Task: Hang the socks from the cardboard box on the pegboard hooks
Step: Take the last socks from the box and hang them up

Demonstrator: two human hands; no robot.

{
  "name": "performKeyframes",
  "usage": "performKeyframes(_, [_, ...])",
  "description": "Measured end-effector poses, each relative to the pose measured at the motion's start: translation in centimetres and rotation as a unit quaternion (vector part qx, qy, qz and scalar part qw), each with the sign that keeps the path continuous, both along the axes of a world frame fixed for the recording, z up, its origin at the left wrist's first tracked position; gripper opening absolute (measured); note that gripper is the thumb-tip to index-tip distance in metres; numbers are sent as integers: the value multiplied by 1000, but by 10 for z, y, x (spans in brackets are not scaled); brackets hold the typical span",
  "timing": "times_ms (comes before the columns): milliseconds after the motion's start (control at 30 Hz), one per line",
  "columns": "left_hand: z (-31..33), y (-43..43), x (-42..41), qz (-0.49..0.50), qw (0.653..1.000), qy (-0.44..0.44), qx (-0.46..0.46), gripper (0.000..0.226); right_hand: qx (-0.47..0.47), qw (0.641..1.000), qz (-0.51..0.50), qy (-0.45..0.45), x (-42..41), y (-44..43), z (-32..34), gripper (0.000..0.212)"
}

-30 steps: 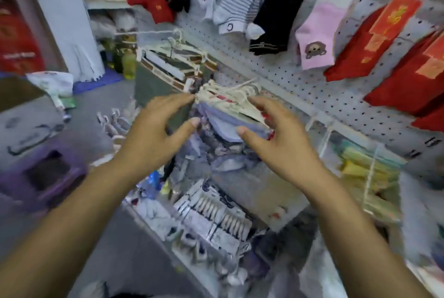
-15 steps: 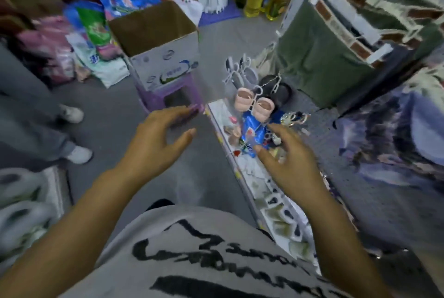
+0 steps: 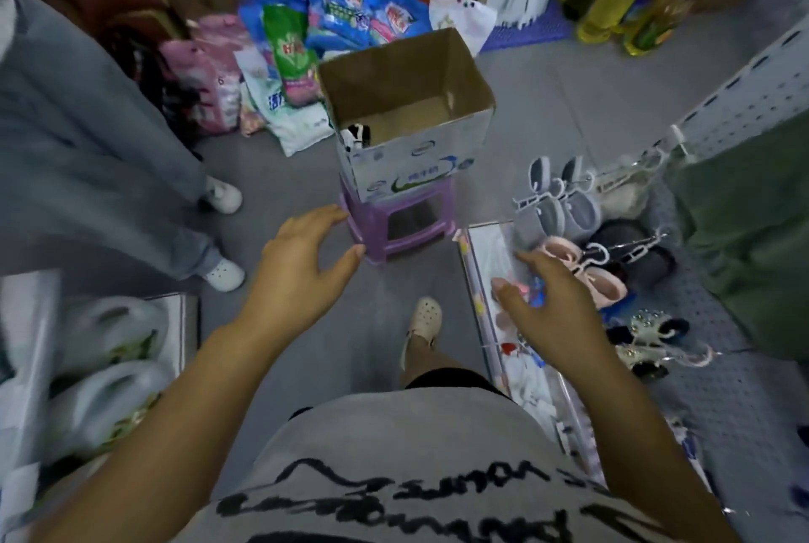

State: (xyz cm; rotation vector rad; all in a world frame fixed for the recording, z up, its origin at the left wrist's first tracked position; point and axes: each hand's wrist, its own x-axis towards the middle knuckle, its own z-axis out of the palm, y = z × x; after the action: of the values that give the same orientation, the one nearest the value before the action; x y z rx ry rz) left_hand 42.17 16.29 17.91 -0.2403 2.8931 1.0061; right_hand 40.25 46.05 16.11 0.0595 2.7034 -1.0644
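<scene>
Both hands reach forward empty over a grey shop floor: the left hand point(image 3: 302, 266) with fingers spread and thumb apart, just short of a purple plastic stool point(image 3: 396, 223), and the right hand point(image 3: 547, 306) likewise loose and holding nothing, held over the near edge of a low display shelf point(image 3: 481, 293) on the right. On the stool stands the cardboard box point(image 3: 407, 126), its top flaps open and its printed white front facing the camera; most of its brown floor lies bare, and a black-and-white sock point(image 3: 359, 136) sits in its near left corner. To the right of the box, slippers on white hangers point(image 3: 564, 210) in grey and pink hang against the pegboard point(image 3: 744, 104), which runs along the right edge of the view, with a dark green cloth point(image 3: 753, 245) draped in front of it. Below the hands the person's grey shirt with black lettering point(image 3: 407, 477) fills the bottom of the frame, and one foot in a pale clog point(image 3: 422, 319) stands on the floor between the arms. At the left, another person's grey trouser legs and white shoes point(image 3: 223, 273) stand close by. Behind the box, bright bags of detergent point(image 3: 289, 56) lie heaped on the floor, and bottles of yellow oil point(image 3: 608, 4) stand at the upper right.
</scene>
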Motion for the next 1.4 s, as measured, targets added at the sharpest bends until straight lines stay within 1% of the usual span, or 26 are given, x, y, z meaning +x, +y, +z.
performKeyframes(167, [-7,-19,-87,47,998,-25,-14,52,9,996,85,1,-118,-31,-3,41])
performKeyframes(300, [-11,-45,-156,108,994,-23,-13,52,21,988,155,0,-215,-55,-5,42])
performKeyframes(433, [-25,-72,-210,125,991,-53,-22,54,20,981,192,-11,-290,-88,-14,45])
performKeyframes(600, [-56,-103,-281,134,986,-96,15,57,-10,981,173,-81,-358,-138,-40,45])
performKeyframes(733, [-97,-135,-343,121,978,-164,53,58,2,981,118,-153,-405,-177,-72,45])
performKeyframes(833, [-132,-157,-380,112,965,-224,77,62,7,974,77,-215,-437,-197,-104,46])
performKeyframes(933, [-166,-164,-399,115,954,-261,95,57,32,963,79,-257,-462,-202,-146,41])
performKeyframes(1000, [-184,-162,-401,123,949,-266,118,46,55,948,98,-296,-473,-201,-178,31])
performKeyframes(1067, [-199,-157,-394,130,946,-260,145,36,94,924,153,-337,-481,-198,-210,29])
performKeyframes(1133, [-209,-152,-384,141,943,-253,165,34,119,896,217,-369,-488,-198,-238,32])
performKeyframes(1200, [-217,-148,-376,156,942,-243,170,33,112,878,257,-387,-495,-201,-261,38])
performKeyframes(1267, [-222,-145,-372,172,942,-224,183,33,114,865,299,-386,-498,-207,-282,45])
performKeyframes(1333, [-224,-143,-372,177,945,-201,185,31,167,838,358,-376,-497,-212,-305,54])
performKeyframes(1400, [-226,-141,-371,174,950,-179,186,26,237,793,420,-372,-495,-212,-323,59])
